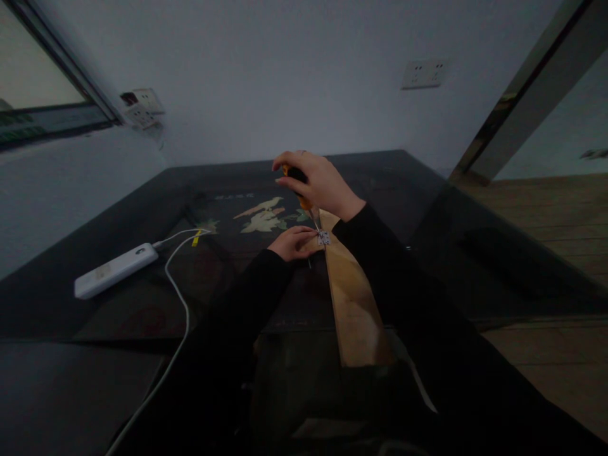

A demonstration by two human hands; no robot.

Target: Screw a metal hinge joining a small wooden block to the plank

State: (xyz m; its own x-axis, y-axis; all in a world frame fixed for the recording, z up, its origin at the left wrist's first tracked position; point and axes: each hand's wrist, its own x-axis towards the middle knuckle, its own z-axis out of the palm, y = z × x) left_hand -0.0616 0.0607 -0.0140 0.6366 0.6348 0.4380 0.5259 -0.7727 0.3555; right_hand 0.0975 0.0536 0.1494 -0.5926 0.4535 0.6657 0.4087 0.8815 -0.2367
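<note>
My right hand [322, 183] is wrapped round a screwdriver [305, 202] with an orange and black handle. Its shaft slants down, and the tip meets a small metal hinge [323, 237] with several holes. That hinge lies on a long light wooden board [354, 297], which runs toward me and past the table's front edge. Low beside the hinge is my left hand [295, 243], its fingers drawn together close to the screwdriver tip. Whatever the left fingertips pinch is too small to make out. A thin dark pin-like piece [310, 262] shows just below that hand.
On the left of the dark table [228, 272] lies a white power strip or power bank [116, 269]. Its white cable [183, 297], with a yellow tag [196, 238], loops toward me. Sockets [424, 73] are on the wall behind.
</note>
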